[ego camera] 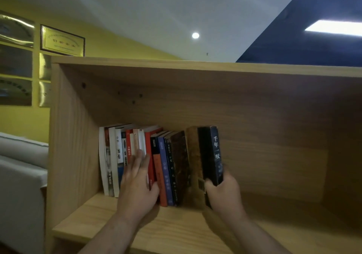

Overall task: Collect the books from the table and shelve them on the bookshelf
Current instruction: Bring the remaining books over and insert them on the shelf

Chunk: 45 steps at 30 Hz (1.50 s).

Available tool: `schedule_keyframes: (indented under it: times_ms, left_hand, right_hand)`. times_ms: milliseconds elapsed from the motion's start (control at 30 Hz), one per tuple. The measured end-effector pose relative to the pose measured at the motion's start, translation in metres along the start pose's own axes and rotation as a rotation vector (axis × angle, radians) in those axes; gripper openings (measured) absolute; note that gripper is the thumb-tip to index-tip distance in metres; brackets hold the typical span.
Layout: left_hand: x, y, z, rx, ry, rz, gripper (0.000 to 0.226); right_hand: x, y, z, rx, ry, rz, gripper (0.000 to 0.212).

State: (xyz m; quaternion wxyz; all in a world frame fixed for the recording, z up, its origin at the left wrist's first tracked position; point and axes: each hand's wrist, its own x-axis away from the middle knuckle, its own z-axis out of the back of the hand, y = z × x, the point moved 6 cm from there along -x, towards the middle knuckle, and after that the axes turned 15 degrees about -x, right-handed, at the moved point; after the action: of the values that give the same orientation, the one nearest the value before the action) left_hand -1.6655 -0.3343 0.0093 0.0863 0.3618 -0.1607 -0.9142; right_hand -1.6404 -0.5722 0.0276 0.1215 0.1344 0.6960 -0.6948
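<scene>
Dark book (214,155) upright, rightmost of shelved books (141,155)

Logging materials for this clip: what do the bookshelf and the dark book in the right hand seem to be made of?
Bookshelf: pale wood or wood-look laminate board, matte. Grain lines run across the panels, but whether it is solid or veneer cannot be told. Dark book, gripped by the right hand: probably paper with a card cover, and its printed spine shows a faint sheen.
</scene>
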Motion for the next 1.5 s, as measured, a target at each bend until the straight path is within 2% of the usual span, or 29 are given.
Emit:
schedule_keyframes:
  times_ms: [67, 133, 200, 267, 367, 467, 600, 800, 1000, 1100, 1167, 1300, 1500]
  left_hand:
    - [-0.001, -0.001, 0.000, -0.015, 0.014, 0.002, 0.090]
    - [-0.002, -0.001, -0.001, -0.016, 0.026, 0.001, 0.090]
    - [-0.003, -0.001, -0.004, -0.015, 0.033, -0.008, 0.092]
    - [-0.005, -0.003, -0.005, -0.015, 0.035, -0.006, 0.092]
    - [-0.005, -0.004, -0.005, -0.005, 0.045, 0.007, 0.092]
    - [-0.005, -0.005, -0.006, 0.028, 0.047, 0.017, 0.091]
    - [-0.006, -0.005, -0.008, 0.103, 0.050, 0.019, 0.090]
    - [-0.006, -0.007, -0.012, 0.068, 0.030, 0.028, 0.085]
    - [-0.012, -0.005, 0.018, 0.066, 0.150, 0.002, 0.073]
    - [-0.040, -0.006, 0.048, -0.022, 0.174, -0.045, 0.079]
    - [-0.062, -0.001, 0.063, -0.085, 0.106, -0.079, 0.079]
    - [-0.086, 0.011, 0.071, -0.205, -0.038, -0.123, 0.063]
    - [-0.076, 0.012, 0.081, -0.193, 0.179, -0.148, 0.046]
  right_hand:
    - [-0.005, 0.014, -0.026, -0.001, -0.024, -0.016, 0.030]
    - [-0.011, 0.023, -0.049, 0.060, -0.089, 0.045, 0.035]
    - [-0.015, 0.027, -0.064, 0.087, -0.185, 0.069, 0.050]
    - [-0.020, 0.032, -0.067, 0.076, -0.271, 0.030, 0.060]
    - [-0.023, 0.044, -0.062, -0.026, -0.419, -0.142, 0.056]
    - [-0.026, 0.055, -0.063, 0.017, -0.499, -0.162, 0.078]
    - [-0.031, 0.055, -0.078, 0.086, -0.477, -0.103, 0.079]
    - [-0.040, 0.072, -0.096, 0.095, -0.448, -0.072, 0.080]
    - [-0.045, 0.081, -0.088, -0.044, -0.394, -0.052, 0.082]
    - [-0.047, 0.078, -0.084, -0.012, -0.346, -0.013, 0.080]
    - [-0.050, 0.079, -0.083, 0.015, -0.345, -0.006, 0.085]
    - [-0.050, 0.077, -0.084, -0.017, -0.351, -0.027, 0.086]
    - [-0.050, 0.080, -0.085, -0.056, -0.377, -0.034, 0.100]
